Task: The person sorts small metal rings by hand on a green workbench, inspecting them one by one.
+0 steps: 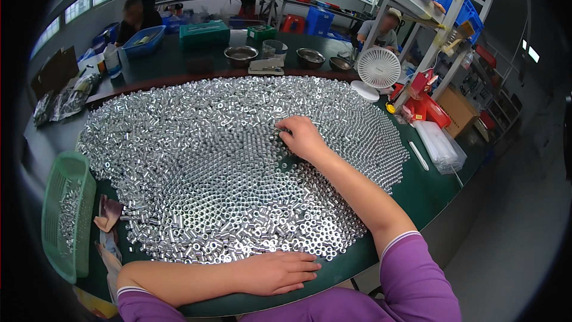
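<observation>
A broad spread of small silvery metal sleeves (226, 179) covers most of the green table. Many stand on end in close rows through the middle and right; others lie tumbled at the back, left and front. My right hand (302, 137) reaches into the middle of them, fingers curled down to the pieces beside a small bare green patch. Whatever its fingertips pinch is too small and hidden to make out. Along the front edge of the spread my left hand (277, 273) lies flat, fingers stretched out and holding nothing.
At the left stands a green plastic basket (68, 220) with some metal pieces. Metal bowls (241, 53) and a green box (204, 34) stand behind the spread. A white fan (379, 68) and clear plastic bags (438, 146) are at the right. People sit or stand farther back.
</observation>
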{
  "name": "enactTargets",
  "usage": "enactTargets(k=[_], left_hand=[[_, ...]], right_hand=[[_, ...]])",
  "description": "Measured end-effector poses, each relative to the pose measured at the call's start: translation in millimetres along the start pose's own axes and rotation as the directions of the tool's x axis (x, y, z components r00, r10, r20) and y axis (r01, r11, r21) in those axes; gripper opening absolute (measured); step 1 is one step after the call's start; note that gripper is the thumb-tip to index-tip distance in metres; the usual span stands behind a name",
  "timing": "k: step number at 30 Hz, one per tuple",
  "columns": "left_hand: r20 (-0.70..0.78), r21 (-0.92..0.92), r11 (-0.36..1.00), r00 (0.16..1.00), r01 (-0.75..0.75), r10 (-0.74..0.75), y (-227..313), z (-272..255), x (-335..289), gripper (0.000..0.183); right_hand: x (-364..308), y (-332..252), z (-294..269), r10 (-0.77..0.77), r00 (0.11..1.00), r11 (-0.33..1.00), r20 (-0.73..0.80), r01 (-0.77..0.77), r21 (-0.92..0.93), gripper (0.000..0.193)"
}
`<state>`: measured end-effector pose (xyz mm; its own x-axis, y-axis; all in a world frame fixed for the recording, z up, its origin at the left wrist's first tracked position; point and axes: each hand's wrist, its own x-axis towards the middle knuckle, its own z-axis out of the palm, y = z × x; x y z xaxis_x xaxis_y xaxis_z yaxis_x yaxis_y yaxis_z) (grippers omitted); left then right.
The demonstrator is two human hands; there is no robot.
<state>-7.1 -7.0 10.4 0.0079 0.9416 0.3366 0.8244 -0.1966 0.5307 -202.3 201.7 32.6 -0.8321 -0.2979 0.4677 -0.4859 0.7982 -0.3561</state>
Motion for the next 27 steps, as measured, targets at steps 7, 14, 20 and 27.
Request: enactTargets(k=[7,14,20,27], left_hand=[[-0.023,-0.006,1.000,1.000,-0.017,0.017,0.0,-1.7,1.1,0.034],[-0.024,-0.021,1.000,0.999,-0.022,0.022,-0.9,-0.2,0.7,0.034],[-0.017,0.002,1.000,0.999,-0.030,0.030,-1.6,1.9,1.5,0.034],[-0.016,0.011,1.000,1.000,-0.025,0.025,-0.9,-0.6,1.6,0.035]], right_hand=[[15.1,8.8,-1.9,-0.156,0.983,0.985,0.096,0.162,-0.062,0.007],[14.8,7.3,-1.0,-0.260,0.962,0.931,0.082,0.272,-0.242,0.007],[17.7,-6.0,-0.6,-0.102,0.993,0.995,0.066,0.101,0.016,0.009],[16.2,1.8,-0.1,-0.099,0.992,0.994,0.077,0.103,-0.039,0.011]])
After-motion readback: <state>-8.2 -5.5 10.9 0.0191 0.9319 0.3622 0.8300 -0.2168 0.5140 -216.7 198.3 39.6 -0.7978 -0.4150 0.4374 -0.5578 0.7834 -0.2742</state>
